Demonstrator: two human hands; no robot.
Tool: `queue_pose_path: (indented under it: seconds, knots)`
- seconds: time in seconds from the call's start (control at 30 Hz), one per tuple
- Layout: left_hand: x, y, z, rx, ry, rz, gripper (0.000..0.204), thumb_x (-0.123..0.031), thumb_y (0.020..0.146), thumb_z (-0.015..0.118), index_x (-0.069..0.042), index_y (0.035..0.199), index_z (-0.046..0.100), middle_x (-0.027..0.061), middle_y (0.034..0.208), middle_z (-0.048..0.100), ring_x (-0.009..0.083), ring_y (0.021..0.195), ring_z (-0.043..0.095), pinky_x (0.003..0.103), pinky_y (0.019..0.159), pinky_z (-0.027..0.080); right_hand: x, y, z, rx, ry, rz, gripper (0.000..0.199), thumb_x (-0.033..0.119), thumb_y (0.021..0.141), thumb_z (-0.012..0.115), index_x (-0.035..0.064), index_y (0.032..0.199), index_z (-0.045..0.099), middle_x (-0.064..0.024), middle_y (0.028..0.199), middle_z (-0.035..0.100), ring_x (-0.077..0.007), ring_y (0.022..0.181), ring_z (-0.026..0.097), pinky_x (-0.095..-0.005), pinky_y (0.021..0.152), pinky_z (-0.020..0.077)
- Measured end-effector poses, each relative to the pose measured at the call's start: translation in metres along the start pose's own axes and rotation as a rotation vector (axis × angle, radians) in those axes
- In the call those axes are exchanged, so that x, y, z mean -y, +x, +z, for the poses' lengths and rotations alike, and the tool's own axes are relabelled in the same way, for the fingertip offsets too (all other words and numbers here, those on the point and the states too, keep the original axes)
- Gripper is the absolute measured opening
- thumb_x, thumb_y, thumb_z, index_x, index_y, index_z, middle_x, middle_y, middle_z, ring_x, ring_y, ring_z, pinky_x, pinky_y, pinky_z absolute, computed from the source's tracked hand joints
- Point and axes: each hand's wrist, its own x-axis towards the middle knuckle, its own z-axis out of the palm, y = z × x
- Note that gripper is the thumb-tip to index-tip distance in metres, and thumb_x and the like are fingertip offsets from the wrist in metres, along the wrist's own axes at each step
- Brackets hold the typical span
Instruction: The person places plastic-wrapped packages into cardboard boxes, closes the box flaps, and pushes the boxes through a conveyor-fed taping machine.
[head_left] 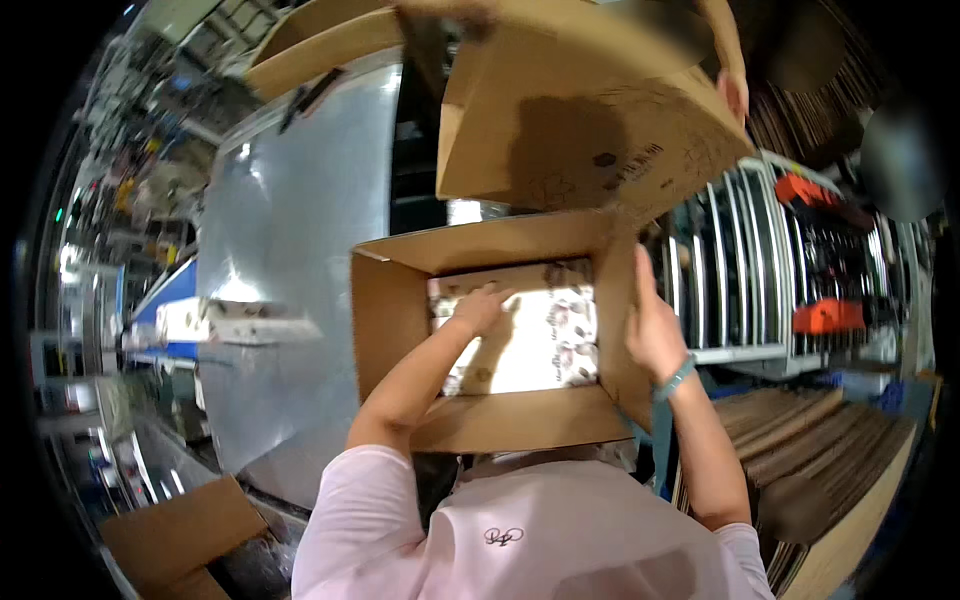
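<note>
An open cardboard box (505,425) stands in front of me with its mouth facing up. White packages (525,345) with a dark floral print lie inside at its bottom; where one ends and another begins is hard to tell in the glare. My left hand (483,308) reaches into the box, and its fingers rest spread on the packages near the far left. Against the outside of the right wall lies my right hand (657,335), flat with fingers stretched out and a band around the wrist.
Beyond my box, another person's hand (735,97) holds a second cardboard box (600,130). A metal table (300,190) at left carries a blurred white package (225,322). Rollers (745,260) with orange parts (828,316) run at right, above stacked flat cardboard (800,430).
</note>
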Motion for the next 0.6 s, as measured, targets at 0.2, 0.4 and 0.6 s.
queue_pose_path:
  seconds: [0.2, 0.4, 0.6]
  knots:
    - [0.062, -0.17, -0.213, -0.833, -0.255, -0.066, 0.035, -0.028, 0.087, 0.055, -0.007, 0.115, 0.054, 0.0164, 0.107, 0.061, 0.0323, 0.1, 0.057, 0.041, 0.084, 0.046, -0.003, -0.005, 0.004, -0.139, 0.019, -0.217, 0.078, -0.001, 0.082, 0.052, 0.0045, 0.146, 0.009, -0.0197, 0.148, 0.023, -0.0295, 0.136, 0.025, -0.0359, 0.11, 0.0215]
    - [0.331, -0.345, -0.211, -0.899, -0.17, -1.172, 0.059, -0.066, 0.082, 0.044, -0.032, 0.13, 0.046, 0.0134, 0.144, 0.027, 0.0367, 0.133, 0.024, 0.072, 0.095, 0.022, 0.126, 0.0, -0.004, -0.507, 0.199, -0.319, 0.043, 0.021, 0.091, 0.053, 0.0023, 0.129, 0.044, -0.0176, 0.119, 0.055, -0.0251, 0.11, 0.052, -0.039, 0.095, 0.0401]
    - [0.311, -0.326, -0.182, -0.932, -0.207, -1.076, 0.047, -0.052, 0.084, 0.048, -0.021, 0.116, 0.06, 0.0049, 0.139, 0.035, 0.0302, 0.124, 0.031, 0.068, 0.091, 0.028, 0.237, 0.047, 0.056, -0.165, 0.785, -0.447, 0.039, 0.009, 0.089, 0.052, -0.0003, 0.126, 0.044, -0.0108, 0.124, 0.049, -0.0197, 0.113, 0.048, -0.0311, 0.095, 0.04]
